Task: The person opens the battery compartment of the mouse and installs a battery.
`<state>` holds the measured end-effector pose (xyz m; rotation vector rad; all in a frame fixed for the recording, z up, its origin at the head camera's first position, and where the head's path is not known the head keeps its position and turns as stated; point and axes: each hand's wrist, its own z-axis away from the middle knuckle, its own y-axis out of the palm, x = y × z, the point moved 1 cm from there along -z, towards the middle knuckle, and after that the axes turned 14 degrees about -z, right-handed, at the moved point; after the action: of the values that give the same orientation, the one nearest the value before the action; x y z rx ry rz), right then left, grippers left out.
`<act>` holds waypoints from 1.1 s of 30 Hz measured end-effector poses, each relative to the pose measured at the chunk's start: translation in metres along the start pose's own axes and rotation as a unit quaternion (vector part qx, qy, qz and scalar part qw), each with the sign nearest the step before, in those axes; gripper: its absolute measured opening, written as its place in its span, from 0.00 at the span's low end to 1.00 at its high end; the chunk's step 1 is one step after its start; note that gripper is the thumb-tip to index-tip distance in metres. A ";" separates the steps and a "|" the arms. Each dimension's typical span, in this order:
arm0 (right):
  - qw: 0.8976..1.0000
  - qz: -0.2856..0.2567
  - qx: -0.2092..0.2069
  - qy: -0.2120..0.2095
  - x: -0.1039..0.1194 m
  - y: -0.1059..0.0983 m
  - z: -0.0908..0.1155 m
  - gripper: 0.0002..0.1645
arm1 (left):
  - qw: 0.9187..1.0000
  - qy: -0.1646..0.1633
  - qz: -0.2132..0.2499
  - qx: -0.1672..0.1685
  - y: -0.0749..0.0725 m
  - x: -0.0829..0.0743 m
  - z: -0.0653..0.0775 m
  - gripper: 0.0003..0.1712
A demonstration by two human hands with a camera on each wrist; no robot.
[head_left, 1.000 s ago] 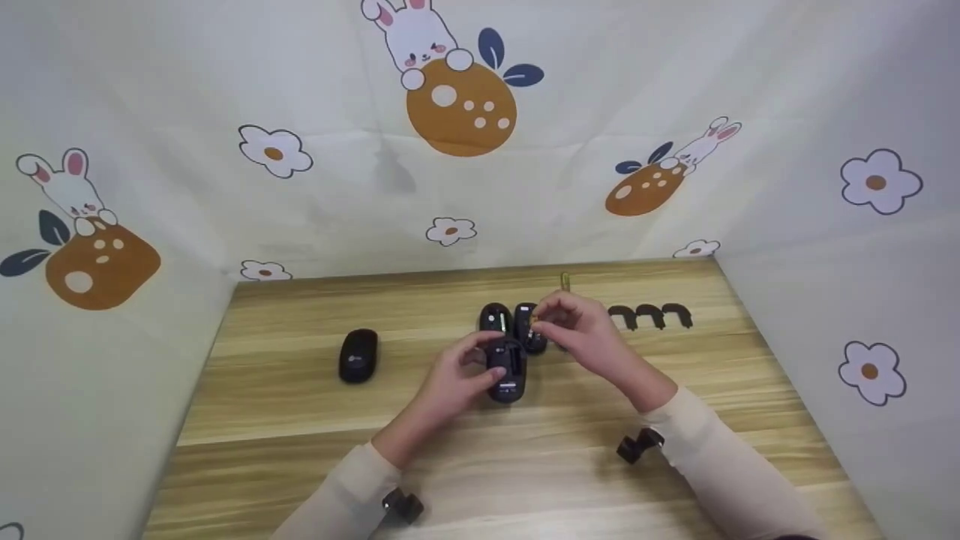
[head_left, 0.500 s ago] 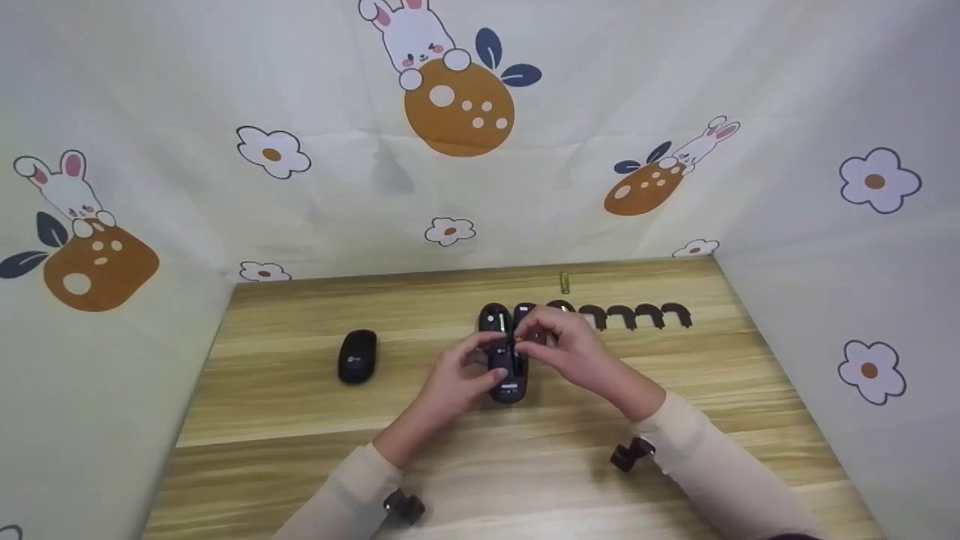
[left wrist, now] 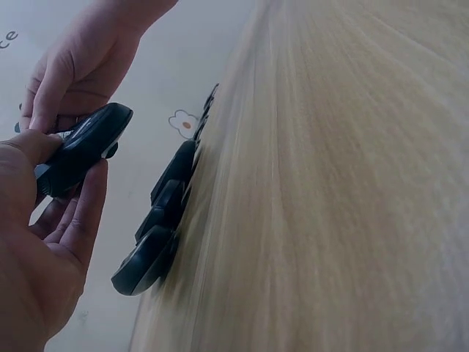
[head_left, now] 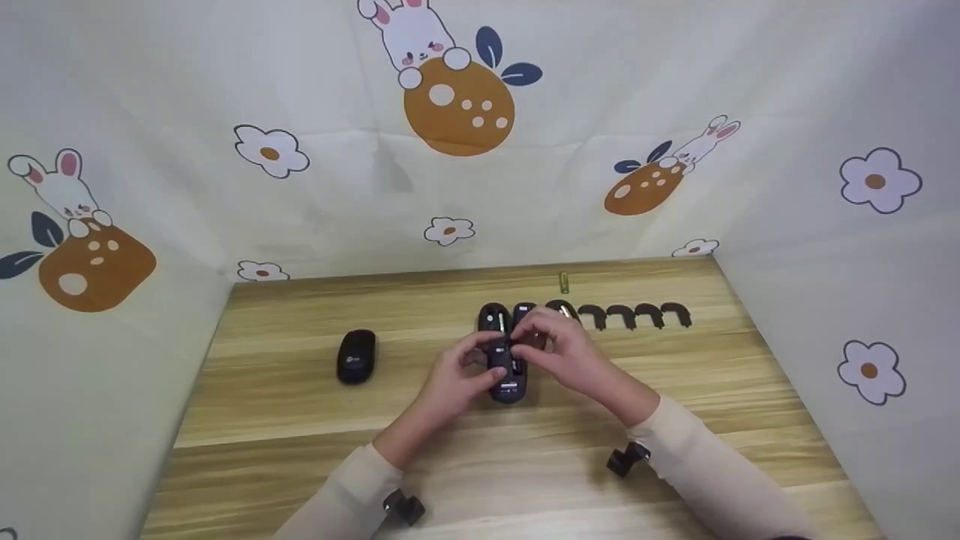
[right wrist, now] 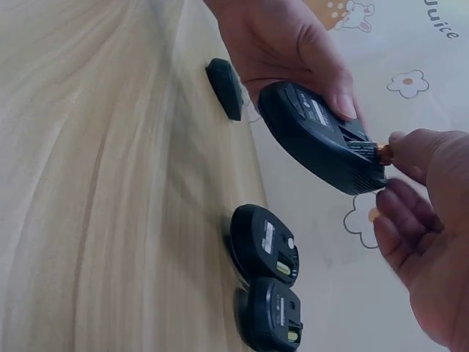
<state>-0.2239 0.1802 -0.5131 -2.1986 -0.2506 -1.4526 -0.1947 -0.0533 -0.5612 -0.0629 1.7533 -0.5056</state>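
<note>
My left hand point(head_left: 450, 379) grips a black computer mouse point(head_left: 508, 388) off the table, its underside turned up and the battery slot uncovered. In the right wrist view a battery point(right wrist: 364, 149) with a copper-coloured end lies partly in that slot. My right hand point(head_left: 566, 349) pinches the copper end at the edge of the mouse. The left wrist view shows the thumb over the mouse and the fingers beneath it; there the battery is hidden.
Behind the hands several upturned black mice point(head_left: 493, 318) lie in a row, with batteries in view. Several dark curved covers point(head_left: 635, 316) line up to their right. A green battery point(head_left: 564, 283) lies farther back. Another mouse point(head_left: 356, 357) sits at the left. Patterned cloth walls surround the table.
My right hand has moved left and slightly down, bringing the battery from beside the mouse into its slot. The left hand holds the mouse in about the same place.
</note>
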 end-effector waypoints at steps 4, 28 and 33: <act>0.997 -0.018 0.001 0.069 -0.004 0.002 0.001 0.13 | 1.000 0.006 0.007 -0.001 0.001 0.001 0.000 0.29; 0.996 -0.058 -0.017 0.061 -0.008 0.005 0.004 0.11 | 0.999 0.027 0.013 0.012 0.002 -0.001 -0.001 0.28; 0.998 -0.051 -0.003 0.049 -0.011 0.006 0.007 0.15 | 1.000 0.015 0.012 0.011 0.002 0.000 -0.001 0.28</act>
<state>-0.2202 0.1798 -0.5266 -2.1397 -0.3287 -1.6125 -0.1955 -0.0510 -0.5619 -0.0188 1.7751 -0.5091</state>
